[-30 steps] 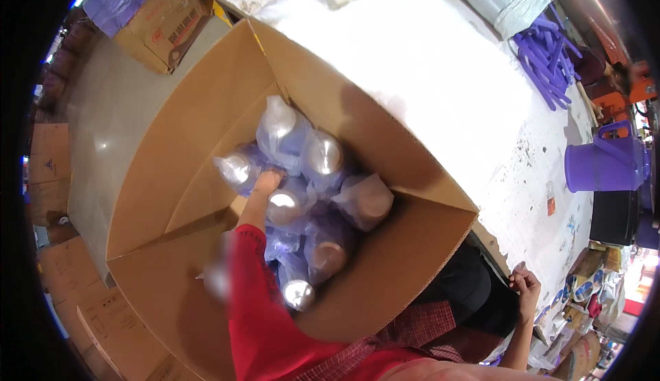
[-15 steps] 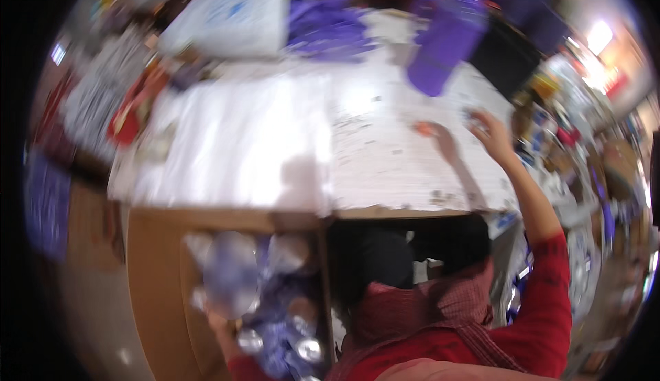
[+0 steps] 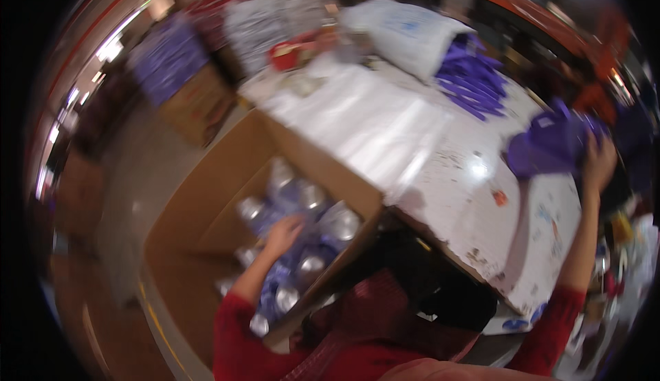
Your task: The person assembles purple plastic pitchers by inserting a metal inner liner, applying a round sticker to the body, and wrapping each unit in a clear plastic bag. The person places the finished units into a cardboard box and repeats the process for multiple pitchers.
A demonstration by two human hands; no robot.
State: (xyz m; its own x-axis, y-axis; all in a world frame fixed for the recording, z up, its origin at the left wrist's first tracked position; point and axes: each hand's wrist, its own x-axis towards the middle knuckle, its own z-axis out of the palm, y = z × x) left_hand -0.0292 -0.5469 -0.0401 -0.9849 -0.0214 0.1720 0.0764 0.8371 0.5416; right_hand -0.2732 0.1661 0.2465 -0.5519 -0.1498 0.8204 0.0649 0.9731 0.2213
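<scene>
My left hand (image 3: 283, 235) reaches into an open cardboard box (image 3: 199, 195). It hovers over or rests on several packed items (image 3: 311, 264) in clear and purplish wrapping, with round silvery ends. Its fingers look stretched out, somewhat blurred, and nothing shows in them. On the far right, my right hand (image 3: 600, 157) is at the end of a purple container (image 3: 546, 147), its fingers bent round that end. The container leans over the white tabletop (image 3: 440, 175); its far end is partly hidden by the hand.
A white sack (image 3: 412, 34) spilling purple pieces (image 3: 473, 78) lies along the table's back. Clear plastic sheeting (image 3: 371, 120) covers the table's left part. A small orange thing (image 3: 500, 197) lies on the tabletop. Wrapped stacks (image 3: 168, 61) stand on the floor at far left.
The view has swung left, bringing the box nearer the middle. My left hand has let go of a round wrapped item among the others. My right hand has moved from above the tabletop to the purple container.
</scene>
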